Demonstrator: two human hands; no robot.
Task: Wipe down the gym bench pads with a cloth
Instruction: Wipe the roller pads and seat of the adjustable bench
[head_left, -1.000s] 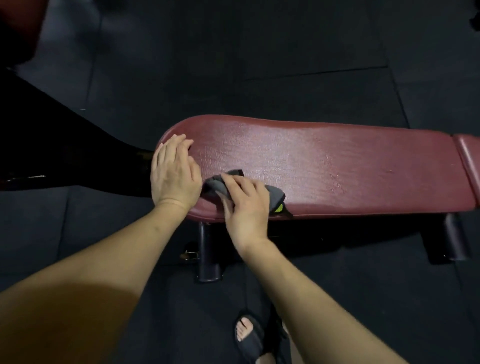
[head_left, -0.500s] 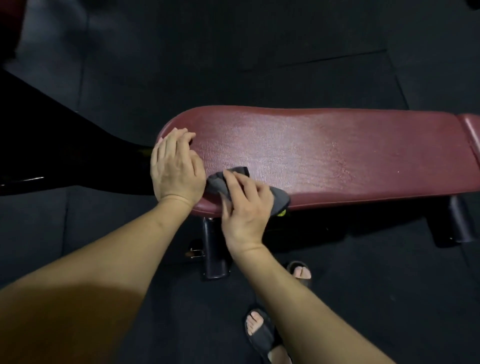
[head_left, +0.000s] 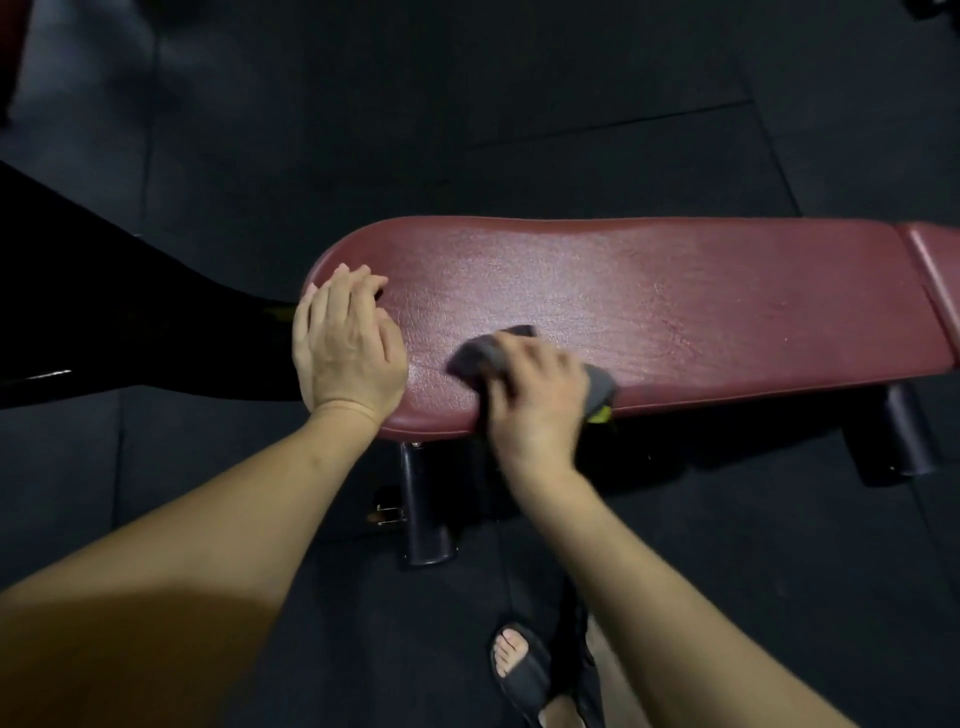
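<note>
A long maroon bench pad (head_left: 649, 306) lies across the view, its rounded end at the left. A second maroon pad (head_left: 935, 275) adjoins it at the far right. My left hand (head_left: 345, 345) rests flat on the pad's rounded end, fingers together, holding nothing. My right hand (head_left: 535, 400) presses a dark grey cloth (head_left: 480, 353) with a yellow-green tag onto the pad's near edge; the hand is motion-blurred. Most of the cloth is hidden under the hand.
Black bench legs stand under the pad at the left (head_left: 423, 509) and right (head_left: 893, 441). Dark rubber floor tiles (head_left: 467, 104) surround the bench. A black machine part (head_left: 104, 312) lies to the left. My sandalled foot (head_left: 519, 665) is below.
My right hand has slid the cloth to the right along the pad's near edge. My left hand has stayed on the rounded end. The camera view has shifted slightly.
</note>
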